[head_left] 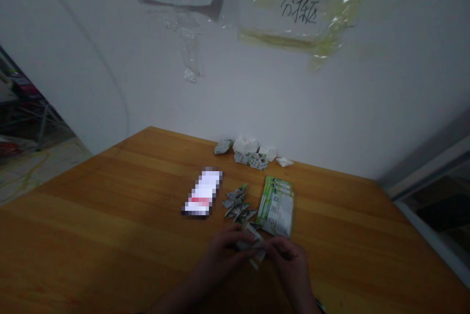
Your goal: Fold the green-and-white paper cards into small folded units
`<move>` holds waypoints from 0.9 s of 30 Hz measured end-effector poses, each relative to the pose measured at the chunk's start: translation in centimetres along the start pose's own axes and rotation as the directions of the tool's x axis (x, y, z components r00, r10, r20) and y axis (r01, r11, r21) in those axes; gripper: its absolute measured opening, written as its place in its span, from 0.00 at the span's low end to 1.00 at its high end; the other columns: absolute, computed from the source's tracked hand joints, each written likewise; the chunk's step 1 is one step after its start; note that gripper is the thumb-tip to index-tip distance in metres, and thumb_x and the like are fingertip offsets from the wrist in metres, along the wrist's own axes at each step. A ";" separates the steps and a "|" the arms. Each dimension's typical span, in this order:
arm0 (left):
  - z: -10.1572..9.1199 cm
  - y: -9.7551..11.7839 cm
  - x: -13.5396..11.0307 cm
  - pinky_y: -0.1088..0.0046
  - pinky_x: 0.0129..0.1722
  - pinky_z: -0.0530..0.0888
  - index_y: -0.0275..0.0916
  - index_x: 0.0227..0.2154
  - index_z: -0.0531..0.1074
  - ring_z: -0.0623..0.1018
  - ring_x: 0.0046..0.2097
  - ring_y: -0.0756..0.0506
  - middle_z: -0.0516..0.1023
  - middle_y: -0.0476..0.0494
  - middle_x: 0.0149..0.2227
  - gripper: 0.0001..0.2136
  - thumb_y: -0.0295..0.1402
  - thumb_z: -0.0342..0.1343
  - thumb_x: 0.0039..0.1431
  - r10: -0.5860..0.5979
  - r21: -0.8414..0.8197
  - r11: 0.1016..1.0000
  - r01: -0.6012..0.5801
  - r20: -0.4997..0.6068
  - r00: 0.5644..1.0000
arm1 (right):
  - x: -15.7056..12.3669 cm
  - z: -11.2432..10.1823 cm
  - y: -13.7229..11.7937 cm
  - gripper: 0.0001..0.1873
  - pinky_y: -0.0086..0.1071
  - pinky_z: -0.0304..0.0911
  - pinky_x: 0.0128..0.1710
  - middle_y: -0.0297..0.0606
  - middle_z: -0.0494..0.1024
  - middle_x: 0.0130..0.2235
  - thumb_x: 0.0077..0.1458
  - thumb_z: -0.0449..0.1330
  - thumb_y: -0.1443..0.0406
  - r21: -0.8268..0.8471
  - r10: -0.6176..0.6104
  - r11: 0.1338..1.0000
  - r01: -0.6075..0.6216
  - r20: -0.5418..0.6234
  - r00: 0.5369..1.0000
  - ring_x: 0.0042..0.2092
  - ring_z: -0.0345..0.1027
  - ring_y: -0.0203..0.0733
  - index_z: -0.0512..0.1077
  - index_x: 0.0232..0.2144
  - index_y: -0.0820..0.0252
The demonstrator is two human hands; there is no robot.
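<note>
Fingertips of my left hand (225,246) and right hand (291,257) are clamped on a paper slip (252,244) between them, low in the frame, its long axis slanting upper left to lower right. Just beyond lie folded pieces (238,205), green sheets (277,206) and a phone (203,192), with scraps (249,152) at the table's (110,206) far edge.

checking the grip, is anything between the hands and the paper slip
Nothing visible does: the left hand and the right hand both pinch the paper slip directly, bare fingers on it.
</note>
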State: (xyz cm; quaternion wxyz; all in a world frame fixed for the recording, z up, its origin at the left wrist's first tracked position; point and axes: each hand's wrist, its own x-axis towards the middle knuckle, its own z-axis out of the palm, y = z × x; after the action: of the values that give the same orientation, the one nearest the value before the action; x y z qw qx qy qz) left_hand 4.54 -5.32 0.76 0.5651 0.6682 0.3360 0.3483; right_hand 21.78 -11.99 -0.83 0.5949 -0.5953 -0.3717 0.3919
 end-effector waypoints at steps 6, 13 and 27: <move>0.6 0.4 0.7 0.73 0.34 0.70 0.38 0.21 0.80 0.75 0.35 0.44 0.73 0.44 0.30 0.10 0.40 0.65 0.47 -0.141 -0.225 0.967 0.119 -0.088 0.986 | -0.5 1.0 0.0 0.17 0.25 0.65 0.23 0.34 0.77 0.19 0.39 0.70 0.54 0.089 0.045 0.995 -0.047 0.019 0.999 0.22 0.70 0.37 0.74 0.19 0.62; 1.2 1.0 0.0 0.75 0.29 0.67 0.36 0.16 0.70 0.71 0.27 0.48 0.72 0.50 0.22 0.16 0.43 0.66 0.44 -0.267 -0.282 0.935 0.216 -0.159 0.950 | -0.8 2.0 -0.4 0.17 0.33 0.71 0.33 0.41 0.83 0.32 0.42 0.69 0.55 0.175 0.070 0.983 -0.064 -0.027 0.997 0.34 0.77 0.47 0.76 0.32 0.60; 1.9 0.9 -0.5 0.76 0.28 0.65 0.37 0.17 0.67 0.68 0.26 0.49 0.70 0.51 0.21 0.17 0.44 0.64 0.46 -0.247 -0.245 0.949 0.198 -0.191 0.950 | -0.6 1.6 -0.7 0.10 0.31 0.71 0.31 0.41 0.83 0.28 0.41 0.68 0.58 0.031 0.055 0.998 -0.051 -0.120 0.991 0.30 0.76 0.46 0.81 0.24 0.59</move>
State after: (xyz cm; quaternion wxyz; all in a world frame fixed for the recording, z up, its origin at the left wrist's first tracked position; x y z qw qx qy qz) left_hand 5.91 -6.87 1.40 0.6318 0.5156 0.4287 0.3889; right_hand 20.11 -11.85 -0.11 0.6140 -0.6190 -0.3136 0.3761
